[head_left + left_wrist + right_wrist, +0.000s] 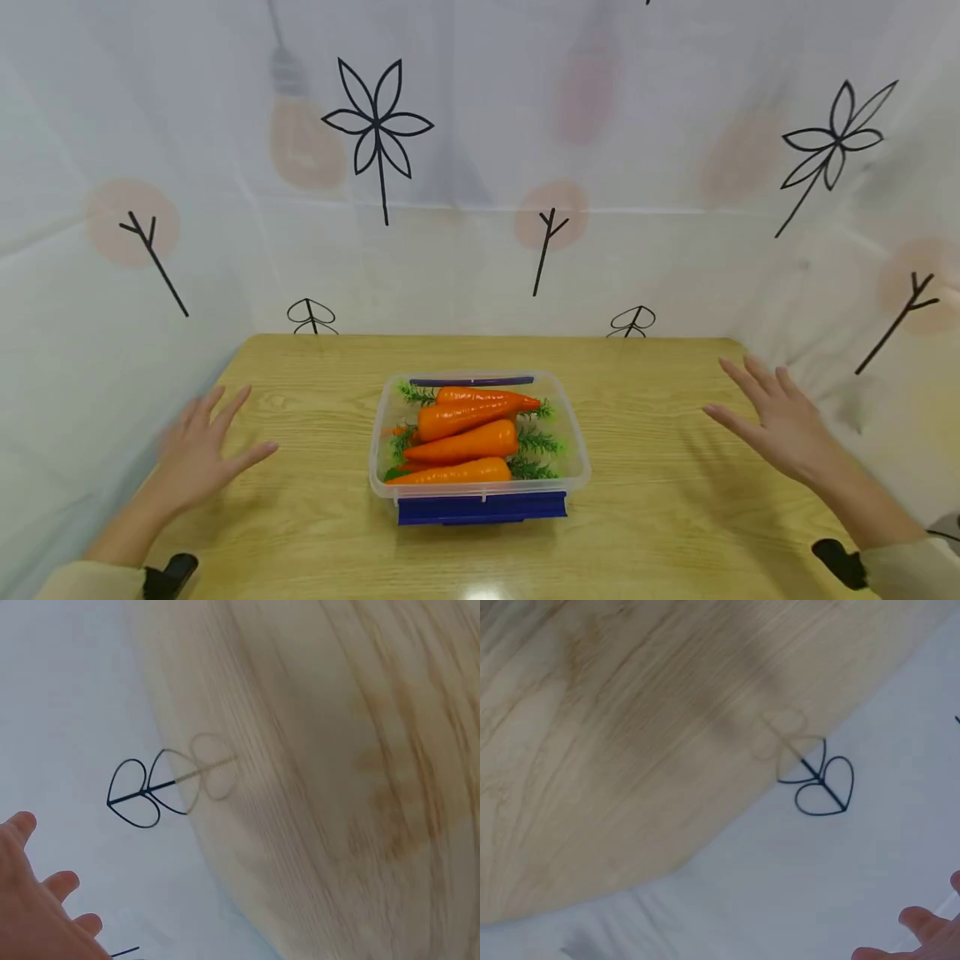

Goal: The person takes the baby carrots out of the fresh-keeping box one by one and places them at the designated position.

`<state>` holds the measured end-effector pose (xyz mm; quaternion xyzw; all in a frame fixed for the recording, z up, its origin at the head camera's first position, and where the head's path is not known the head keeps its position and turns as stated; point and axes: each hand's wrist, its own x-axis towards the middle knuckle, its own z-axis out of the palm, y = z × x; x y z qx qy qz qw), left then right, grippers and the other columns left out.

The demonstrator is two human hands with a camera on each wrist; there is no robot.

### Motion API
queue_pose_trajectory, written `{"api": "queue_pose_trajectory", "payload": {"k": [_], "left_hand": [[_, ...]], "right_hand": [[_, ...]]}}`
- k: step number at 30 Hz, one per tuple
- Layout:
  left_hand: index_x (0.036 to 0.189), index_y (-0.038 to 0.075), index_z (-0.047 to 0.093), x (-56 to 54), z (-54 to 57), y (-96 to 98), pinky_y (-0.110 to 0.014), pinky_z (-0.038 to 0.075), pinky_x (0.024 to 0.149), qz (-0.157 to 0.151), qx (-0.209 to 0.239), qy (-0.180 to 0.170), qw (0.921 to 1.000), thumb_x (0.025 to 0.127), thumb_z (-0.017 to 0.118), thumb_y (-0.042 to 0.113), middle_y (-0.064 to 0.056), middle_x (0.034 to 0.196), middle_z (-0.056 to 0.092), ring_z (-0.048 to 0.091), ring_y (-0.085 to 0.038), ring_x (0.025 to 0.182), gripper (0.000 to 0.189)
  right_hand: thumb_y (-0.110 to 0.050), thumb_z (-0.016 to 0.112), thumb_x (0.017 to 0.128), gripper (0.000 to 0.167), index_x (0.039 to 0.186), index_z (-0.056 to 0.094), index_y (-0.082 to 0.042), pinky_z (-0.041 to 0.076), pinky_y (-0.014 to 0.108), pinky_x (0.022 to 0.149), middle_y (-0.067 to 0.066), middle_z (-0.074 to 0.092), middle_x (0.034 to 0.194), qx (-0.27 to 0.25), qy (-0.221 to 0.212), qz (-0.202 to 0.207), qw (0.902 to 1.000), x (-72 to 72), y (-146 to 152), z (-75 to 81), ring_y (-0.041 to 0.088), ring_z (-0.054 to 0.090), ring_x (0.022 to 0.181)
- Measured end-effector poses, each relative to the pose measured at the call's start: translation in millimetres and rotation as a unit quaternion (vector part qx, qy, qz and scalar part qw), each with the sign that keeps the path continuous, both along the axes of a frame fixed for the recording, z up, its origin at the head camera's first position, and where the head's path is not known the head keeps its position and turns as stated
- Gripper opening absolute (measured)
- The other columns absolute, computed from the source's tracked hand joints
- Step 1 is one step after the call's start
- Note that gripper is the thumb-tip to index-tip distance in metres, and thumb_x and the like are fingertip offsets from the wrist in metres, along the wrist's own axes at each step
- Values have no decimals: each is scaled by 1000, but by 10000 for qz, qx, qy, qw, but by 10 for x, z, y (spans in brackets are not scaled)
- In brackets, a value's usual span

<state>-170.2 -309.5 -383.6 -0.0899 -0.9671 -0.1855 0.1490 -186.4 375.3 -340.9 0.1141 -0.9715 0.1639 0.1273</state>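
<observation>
A clear plastic food container [577, 467] with blue clip flaps [483, 508] stands in the middle of the table. Inside it lie several orange carrots [465, 442] with green leafy tops [536, 442]. My left hand [198, 458] is held out to the left of the container, fingers spread and holding nothing. On the other side, my right hand [783, 421] hangs over the table's right part, its fingers also apart. Both are well away from the container. Fingertips of the left hand [45, 892] and the right hand [926, 930] show at the edges of the wrist views.
The wooden table [300, 533] has a light grain. White cloth [480, 267] printed with black plant drawings and pale orange spots hangs behind it and along both sides. A dark wrist strap [171, 575] sits at the left sleeve, another dark device [840, 562] at the right.
</observation>
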Motion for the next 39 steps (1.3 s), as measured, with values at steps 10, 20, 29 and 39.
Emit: {"api": "queue_pose_trajectory", "payload": {"k": [10, 20, 29, 39], "left_hand": [[149, 5, 15, -40, 72, 237, -74, 14, 90, -536, 1320, -313, 9893, 85, 67, 34, -32, 145, 16, 12, -55, 128, 87], [151, 14, 11, -47, 123, 531, -69, 24, 92, -690, 1975, -760, 9749, 86, 67, 34, -28, 147, 17, 19, -50, 129, 89], [149, 7, 15, -61, 76, 730, -61, 34, 93, -987, 2614, -954, 9554, 86, 68, 28, -29, 145, 21, 22, -49, 128, 84], [147, 14, 21, -56, 87, 944, -54, 45, 86, -1007, 3231, -1593, 9274, 87, 67, 29, -24, 142, 29, 32, -45, 126, 77]], "right_hand": [[-32, 60, 91, 76, 150, 17, -15, 1, 75, 91, 22, 6, 152, -604, -10, 463, 9971, -10, -267, 125, 49, -10, 133], [-30, 63, 89, 77, 150, 18, -16, 12, 76, 88, 20, 9, 153, -926, -89, 737, 9929, -54, -426, 194, 47, 0, 135], [-33, 67, 86, 81, 150, 19, -18, 21, 73, 86, 19, 12, 152, -952, -202, 784, 9922, -96, -561, 234, 49, 12, 133], [-37, 69, 84, 84, 150, 21, -17, 22, 70, 91, 19, 15, 152, -1011, -329, 825, 9909, -151, -664, 267, 48, 17, 132]]}}
